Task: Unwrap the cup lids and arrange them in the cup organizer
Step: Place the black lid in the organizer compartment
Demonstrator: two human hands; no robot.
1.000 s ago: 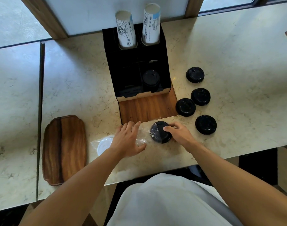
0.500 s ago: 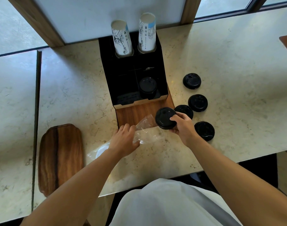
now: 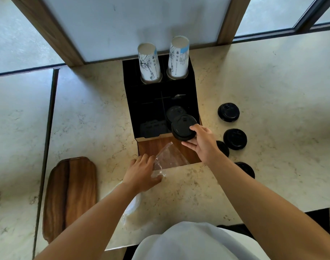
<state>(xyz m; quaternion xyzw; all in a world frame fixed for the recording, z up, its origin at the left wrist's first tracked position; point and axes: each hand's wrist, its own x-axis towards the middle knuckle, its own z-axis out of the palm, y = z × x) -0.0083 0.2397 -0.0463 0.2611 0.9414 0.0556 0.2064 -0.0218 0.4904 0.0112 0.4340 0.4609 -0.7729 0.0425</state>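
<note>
**Lid held over the organizer's front compartment**

Over the front right compartment of the black box-shaped cup organizer (image 3: 134, 113), the right hand (image 3: 203, 145) held a round black plastic cup lid (image 3: 183, 127), its fingers (image 3: 197, 129) clamped on the lid's near rim. The lid sat tilted, just above another black lid (image 3: 172, 111) already lying in that compartment. The left hand (image 3: 141, 172) rested on the pale marble desk (image 3: 273, 81), fingers closed on a crumpled clear plastic wrapper (image 3: 168, 156) that reached onto the organizer's wooden base.

The step in hand appeared to be placing: one unwrapped lid was about to go in. The next move would call for levelling the lid over the one below and lowering it so the two nest, then letting go. Four loose black lids (image 3: 228, 112) waited on the desk to the right, two of them partly covered by the right forearm.

Two stacks of printed white paper cups (image 3: 149, 62) stood upside down in the rear holes. The organizer's dark interior hid its dividers and whatever lay in the front left compartment. More wrapper, perhaps with something white inside, trailed under the left forearm, too unclear to name. A brown wooden tray (image 3: 70, 196) lay well to the left.
</note>
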